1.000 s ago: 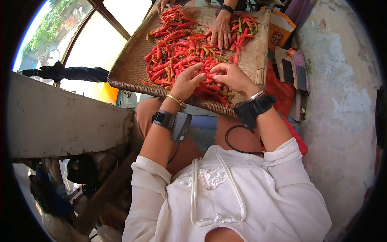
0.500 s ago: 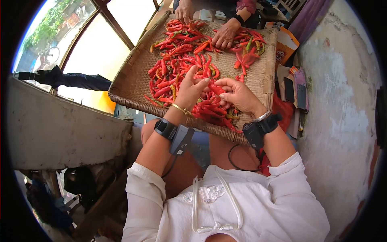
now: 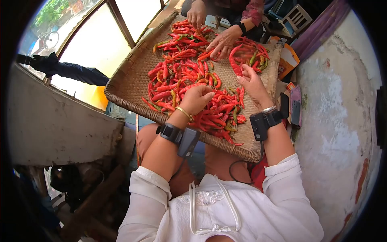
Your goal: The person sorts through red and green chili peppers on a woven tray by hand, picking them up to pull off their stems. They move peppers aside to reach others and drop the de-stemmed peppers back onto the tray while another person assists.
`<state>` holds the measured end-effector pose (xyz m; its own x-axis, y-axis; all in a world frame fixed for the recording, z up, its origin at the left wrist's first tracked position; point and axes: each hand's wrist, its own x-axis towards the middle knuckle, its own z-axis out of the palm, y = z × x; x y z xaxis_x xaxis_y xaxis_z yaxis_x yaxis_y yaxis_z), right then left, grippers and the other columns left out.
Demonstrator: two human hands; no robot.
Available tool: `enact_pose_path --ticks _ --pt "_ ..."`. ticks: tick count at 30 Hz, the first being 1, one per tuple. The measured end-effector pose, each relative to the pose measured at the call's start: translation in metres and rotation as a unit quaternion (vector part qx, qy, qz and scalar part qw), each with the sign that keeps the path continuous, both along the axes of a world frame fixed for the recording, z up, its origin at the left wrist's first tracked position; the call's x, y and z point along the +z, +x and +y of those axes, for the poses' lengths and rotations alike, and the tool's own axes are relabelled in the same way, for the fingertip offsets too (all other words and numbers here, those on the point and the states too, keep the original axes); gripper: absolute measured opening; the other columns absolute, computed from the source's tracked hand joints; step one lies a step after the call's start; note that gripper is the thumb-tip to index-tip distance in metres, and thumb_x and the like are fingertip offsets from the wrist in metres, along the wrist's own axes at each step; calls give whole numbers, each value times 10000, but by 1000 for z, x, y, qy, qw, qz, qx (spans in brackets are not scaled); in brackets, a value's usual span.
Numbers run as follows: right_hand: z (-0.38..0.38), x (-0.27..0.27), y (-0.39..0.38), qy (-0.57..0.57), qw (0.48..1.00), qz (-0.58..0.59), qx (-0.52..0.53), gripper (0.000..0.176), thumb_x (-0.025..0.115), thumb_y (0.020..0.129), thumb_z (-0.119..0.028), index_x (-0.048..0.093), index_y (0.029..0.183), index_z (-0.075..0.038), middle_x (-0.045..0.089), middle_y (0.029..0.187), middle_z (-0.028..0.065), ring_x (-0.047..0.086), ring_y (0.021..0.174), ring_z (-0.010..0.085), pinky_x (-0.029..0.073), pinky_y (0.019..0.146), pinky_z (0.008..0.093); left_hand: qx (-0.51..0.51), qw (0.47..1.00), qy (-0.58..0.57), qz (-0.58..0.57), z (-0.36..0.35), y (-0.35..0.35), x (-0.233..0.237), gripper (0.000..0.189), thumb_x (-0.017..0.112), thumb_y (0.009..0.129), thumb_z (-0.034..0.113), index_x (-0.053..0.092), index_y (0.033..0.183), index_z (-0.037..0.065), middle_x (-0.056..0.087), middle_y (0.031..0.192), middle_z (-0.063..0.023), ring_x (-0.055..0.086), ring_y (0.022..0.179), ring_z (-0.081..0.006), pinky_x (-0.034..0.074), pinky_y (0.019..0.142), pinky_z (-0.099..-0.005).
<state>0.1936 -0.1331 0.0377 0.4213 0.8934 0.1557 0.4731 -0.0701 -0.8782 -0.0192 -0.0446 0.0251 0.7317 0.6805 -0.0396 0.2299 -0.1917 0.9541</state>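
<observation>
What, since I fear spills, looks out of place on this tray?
No spill shows. A few chilies lie right on the tray's near rim, close to slipping off; some green ones sit among the red.

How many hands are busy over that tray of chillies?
4. The wearer's left hand sits curled on the near chillies, the right hand stretches toward the right-hand pile, and another person's two hands work at the tray's far edge. None seems hidden.
</observation>
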Motion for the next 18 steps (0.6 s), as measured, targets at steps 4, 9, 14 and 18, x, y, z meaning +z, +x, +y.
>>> enact_pose_path --ticks 4,9,14,18 --pt "2 -9 -18 -113 984 -133 43 431 611 778 -170 496 1151 12 585 986 134 569 935 228 439 826 312 -44 978 157 129 -2 -3 5 232 572 759 191 625 905 18 611 848 -196 589 827 -342 468 729 -400" --pt "2 -25 -41 -209 962 -1 178 321 669 718 -221 623 977 -36 571 957 136 549 940 261 429 823 351 -58 952 229 194 -1 6 2 194 549 745 136 630 900 51 623 851 -180 601 827 -323 471 734 -412" --pt "2 -27 -48 -171 945 -212 182 263 672 700 -206 626 913 -58 560 897 137 545 882 293 438 758 370 -92 899 292 313 7 16 3 168 542 734 109 630 876 84 624 867 -167 607 838 -298 480 747 -404" --pt "-2 -16 -42 -106 975 -125 148 192 641 724 -188 635 857 -50 576 780 110 580 752 236 453 672 327 -118 907 327 240 7 15 6 155 540 733 102 630 854 67 607 892 -155 603 853 -289 491 741 -383"
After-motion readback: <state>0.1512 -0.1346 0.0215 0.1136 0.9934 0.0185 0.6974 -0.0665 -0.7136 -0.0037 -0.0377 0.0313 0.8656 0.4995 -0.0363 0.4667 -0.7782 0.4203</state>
